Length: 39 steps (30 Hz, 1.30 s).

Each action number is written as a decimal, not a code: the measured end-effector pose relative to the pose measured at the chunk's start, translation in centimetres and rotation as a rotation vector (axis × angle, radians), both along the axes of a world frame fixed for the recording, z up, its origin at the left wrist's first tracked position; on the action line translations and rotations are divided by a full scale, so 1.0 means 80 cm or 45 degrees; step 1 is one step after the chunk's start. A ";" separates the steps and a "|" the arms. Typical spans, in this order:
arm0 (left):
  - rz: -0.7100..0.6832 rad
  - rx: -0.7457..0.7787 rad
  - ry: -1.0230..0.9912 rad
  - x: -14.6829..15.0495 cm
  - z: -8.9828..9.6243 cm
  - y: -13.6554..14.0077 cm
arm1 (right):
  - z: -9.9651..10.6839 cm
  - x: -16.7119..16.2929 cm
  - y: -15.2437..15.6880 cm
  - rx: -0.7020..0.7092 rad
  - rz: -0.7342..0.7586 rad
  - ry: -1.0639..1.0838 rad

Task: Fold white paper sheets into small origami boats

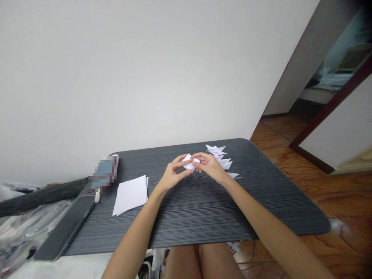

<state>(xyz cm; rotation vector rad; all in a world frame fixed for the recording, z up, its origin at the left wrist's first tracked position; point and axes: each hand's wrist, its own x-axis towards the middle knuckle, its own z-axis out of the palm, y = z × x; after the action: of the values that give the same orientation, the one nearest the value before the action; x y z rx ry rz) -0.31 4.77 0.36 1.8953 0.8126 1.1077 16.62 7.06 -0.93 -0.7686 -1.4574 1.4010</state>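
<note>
1. Paper stack [131, 195], dark slab [68, 224]: left on table [203, 217]. Folded pieces [225, 164]: table's far right.
2. White wall [174, 69] behind table, wood floor [337, 186] right.
3. Folded paper [188, 166]: above table middle, left fingers [179, 164], right fingers [204, 156] pinching.

Plain white wall [174, 77], dark streaky table [192, 217] right by it, kinda shiny brown floor [343, 186] and a reddish doorframe [334, 104] off right.
</note>
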 end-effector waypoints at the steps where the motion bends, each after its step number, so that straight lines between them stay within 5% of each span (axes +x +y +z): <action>1: 0.005 -0.004 -0.009 0.000 0.001 0.000 | 0.000 0.000 0.000 0.009 0.008 -0.007; 9: 0.212 0.017 -0.027 0.004 0.006 -0.001 | 0.008 -0.001 -0.007 0.085 0.159 0.015; 16: 0.319 0.005 -0.075 0.006 0.000 -0.001 | 0.005 -0.006 -0.008 0.143 -0.167 0.041; 22: 0.470 0.055 -0.107 0.005 -0.006 0.000 | 0.007 -0.001 -0.006 0.154 -0.186 0.051; 31: 0.229 0.225 -0.019 -0.003 0.007 0.001 | 0.016 0.015 -0.002 0.323 -0.089 0.079; 39: 0.434 0.336 -0.016 -0.007 0.004 -0.005 | 0.024 0.019 -0.004 0.310 -0.095 0.051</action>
<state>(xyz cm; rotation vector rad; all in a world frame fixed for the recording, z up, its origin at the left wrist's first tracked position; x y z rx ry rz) -0.88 4.36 0.69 2.0075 1.0525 1.4955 18.14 6.77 0.99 -0.6298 -1.5182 1.1505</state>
